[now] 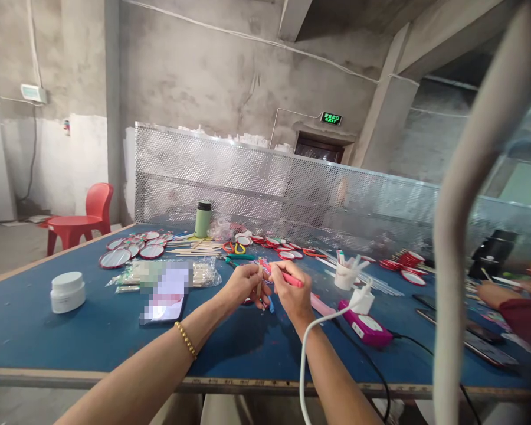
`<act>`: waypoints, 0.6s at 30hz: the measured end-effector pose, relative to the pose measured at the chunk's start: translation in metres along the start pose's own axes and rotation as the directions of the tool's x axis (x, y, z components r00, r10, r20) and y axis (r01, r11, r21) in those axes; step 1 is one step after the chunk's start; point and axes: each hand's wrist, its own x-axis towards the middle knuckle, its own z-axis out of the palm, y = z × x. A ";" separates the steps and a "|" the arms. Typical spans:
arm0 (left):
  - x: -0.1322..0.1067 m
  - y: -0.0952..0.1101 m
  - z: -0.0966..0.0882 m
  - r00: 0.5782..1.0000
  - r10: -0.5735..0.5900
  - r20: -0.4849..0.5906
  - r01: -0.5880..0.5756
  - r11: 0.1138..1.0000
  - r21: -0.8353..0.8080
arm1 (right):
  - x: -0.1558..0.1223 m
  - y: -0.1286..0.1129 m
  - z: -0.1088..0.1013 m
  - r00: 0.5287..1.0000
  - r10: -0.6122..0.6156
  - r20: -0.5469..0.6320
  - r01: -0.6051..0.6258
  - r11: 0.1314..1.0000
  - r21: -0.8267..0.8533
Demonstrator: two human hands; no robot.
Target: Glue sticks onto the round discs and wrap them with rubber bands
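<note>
Cable [304, 360]: white, it curves up from the near edge to a white plug [361, 301].
Left hand [246, 284]: a person's fingers pinch a slim pale stick [259, 282] roughly upright above the middle of a blue table [115, 342].
Right hand [293, 290]: curled as if writing, it grips a red pen-like tool [288, 277] beside the stick; contact cannot be made out.
Handling: both pieces look light and stiff; the thin stick could snap if bent, so a close pinch suits it, and the tool's smooth-looking barrel favors a hold near its tip.
Table left: a phone [175, 295] and a white jar [68, 293].
Table right: a magenta box [366, 326], and a co-worker's maroon sleeve [524, 316].
Table far: red-rimmed discs [115, 257] and a green bottle [202, 221].
Background: a perforated metal screen [248, 171] beneath a lit exit sign [331, 118].
</note>
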 end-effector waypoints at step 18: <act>0.001 -0.002 0.000 1.000 0.005 -0.006 -0.005 1.000 0.021 | 0.001 0.002 0.000 1.000 -0.015 -0.002 0.015 1.000 -0.011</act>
